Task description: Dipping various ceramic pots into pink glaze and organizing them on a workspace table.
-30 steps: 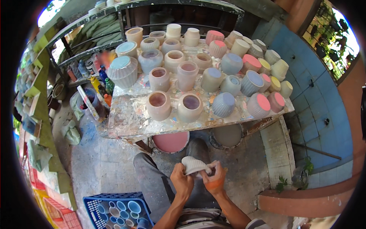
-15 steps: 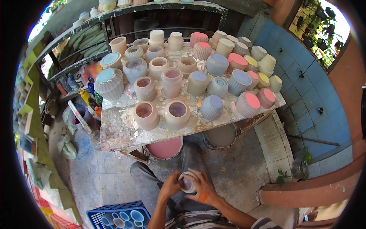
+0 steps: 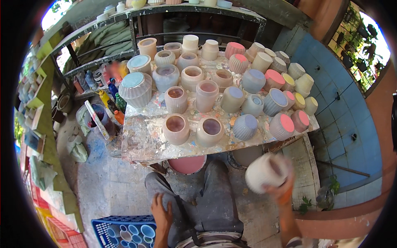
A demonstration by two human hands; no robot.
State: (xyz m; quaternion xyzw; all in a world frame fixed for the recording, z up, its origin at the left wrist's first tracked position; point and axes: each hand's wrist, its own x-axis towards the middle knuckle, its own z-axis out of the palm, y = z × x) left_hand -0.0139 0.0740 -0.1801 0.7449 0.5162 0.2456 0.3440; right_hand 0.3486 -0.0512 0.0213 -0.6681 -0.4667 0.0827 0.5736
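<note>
My right hand (image 3: 283,188) is raised at the right, closed on a pale ribbed pot (image 3: 264,175). The pot tilts, its dark purplish mouth facing right toward the hand, and motion blurs it slightly. It hangs in front of the table's right front edge. My left hand (image 3: 162,208) rests on my left thigh with its fingers stretched out, holding nothing. Ahead stands a paint-stained table (image 3: 144,149) with several rows of pots. Two pale pots with purplish insides, a left one (image 3: 175,129) and a right one (image 3: 209,131), stand nearest its front edge.
A blue crate (image 3: 99,231) of small light-blue pots sits at my lower left. Below the table are a bucket of pink liquid (image 3: 188,164) and a grey bucket (image 3: 248,157). Paint bottles (image 3: 120,101) stand left of the table. A blue tiled wall (image 3: 343,120) rises at the right.
My right hand has lifted the pot from my lap, out to the right. My left hand has let go and dropped to my thigh. The view has shifted slightly.
</note>
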